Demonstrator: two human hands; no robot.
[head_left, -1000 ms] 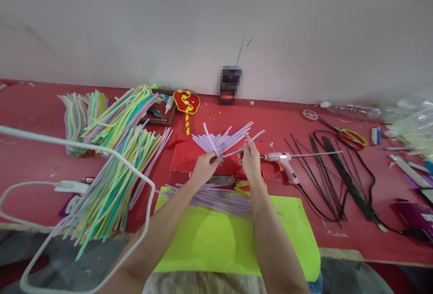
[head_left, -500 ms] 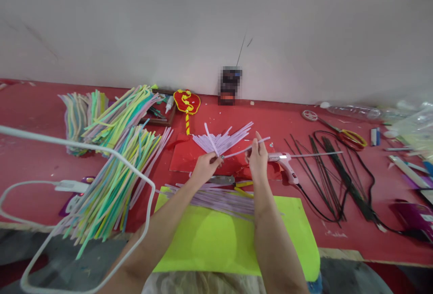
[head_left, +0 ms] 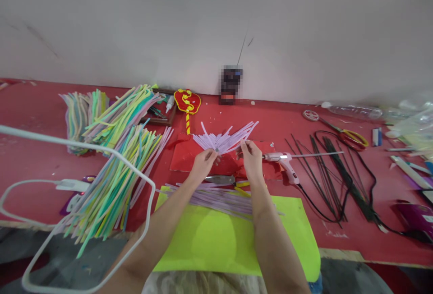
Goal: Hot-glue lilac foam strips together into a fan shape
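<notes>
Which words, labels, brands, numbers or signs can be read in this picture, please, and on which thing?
None can be read.
Purple box: pale marks, too blurred.
Red-and-white disc: pattern too small to make out.
White tube: too small.
Dark object by the wall: pixelated.

One head-worn camera gives the view, standing higher than the lime-green sheet (head_left: pixel 209 244) and on its near side, facing forward and down. It is near enough that the hands (head_left: pixel 252 161) show plainly, just beyond the sheet. Its wide span takes in red tabletop (head_left: pixel 287 122) well past the sheet left and right, and grey wall (head_left: pixel 135 28) farther beyond it.
</notes>
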